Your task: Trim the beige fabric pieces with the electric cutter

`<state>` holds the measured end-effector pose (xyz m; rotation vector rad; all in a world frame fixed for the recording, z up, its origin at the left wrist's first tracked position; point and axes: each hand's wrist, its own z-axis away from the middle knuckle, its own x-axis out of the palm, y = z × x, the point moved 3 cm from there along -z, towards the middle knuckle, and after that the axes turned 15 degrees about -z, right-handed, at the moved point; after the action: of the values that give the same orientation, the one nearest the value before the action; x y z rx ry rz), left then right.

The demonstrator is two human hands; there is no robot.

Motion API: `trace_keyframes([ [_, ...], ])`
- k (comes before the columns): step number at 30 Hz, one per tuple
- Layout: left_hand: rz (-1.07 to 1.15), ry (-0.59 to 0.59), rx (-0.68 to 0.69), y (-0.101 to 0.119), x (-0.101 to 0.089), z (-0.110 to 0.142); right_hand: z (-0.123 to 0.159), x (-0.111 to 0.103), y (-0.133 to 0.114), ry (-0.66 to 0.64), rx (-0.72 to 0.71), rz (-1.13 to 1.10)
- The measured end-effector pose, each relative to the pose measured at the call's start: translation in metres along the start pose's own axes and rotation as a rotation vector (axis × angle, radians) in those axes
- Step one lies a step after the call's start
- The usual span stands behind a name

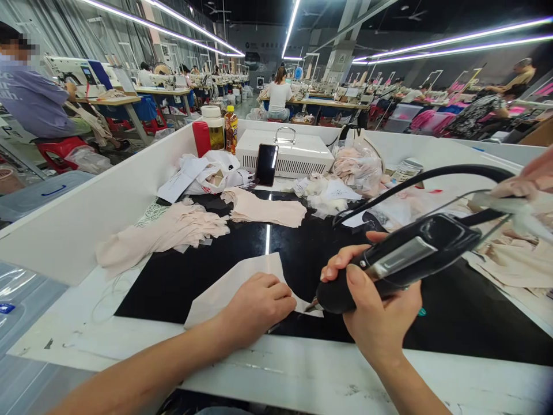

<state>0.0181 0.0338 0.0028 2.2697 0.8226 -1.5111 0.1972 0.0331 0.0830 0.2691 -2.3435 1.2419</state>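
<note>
My right hand (pixel 380 317) is wrapped around a black corded power tool (pixel 415 248) with a metal plate on its side. The tool's narrow tip (pixel 311 304) points left and meets the end of a pale beige fabric piece (pixel 242 276). My left hand (pixel 259 302) presses on that fabric, its fingers curled and close together; what lies under them is hidden. The fabric is spread on a black mat (pixel 298 242). A stack of beige cut pieces (pixel 268 207) lies beyond it, and a larger pile of beige pieces (pixel 164 230) sits to the left.
A cable (pixel 423 173) arches from the tool at the right, near another person's blurred hand (pixel 529 176). At the back stand a white metal box (pixel 298 151), a phone (pixel 266 165) and a bottle (pixel 230 129). More beige fabric (pixel 518 262) covers the right side. White walls (pixel 129 196) edge the table.
</note>
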Motion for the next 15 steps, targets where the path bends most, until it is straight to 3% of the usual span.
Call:
trace_keyframes([
  [5,0.012,0.018,0.002,0.000,0.001,0.001,-0.003,-0.008,-0.006,0.018,-0.062,-0.010],
  [15,0.007,0.035,0.001,-0.001,0.000,0.000,0.001,-0.011,-0.004,0.003,-0.051,0.029],
])
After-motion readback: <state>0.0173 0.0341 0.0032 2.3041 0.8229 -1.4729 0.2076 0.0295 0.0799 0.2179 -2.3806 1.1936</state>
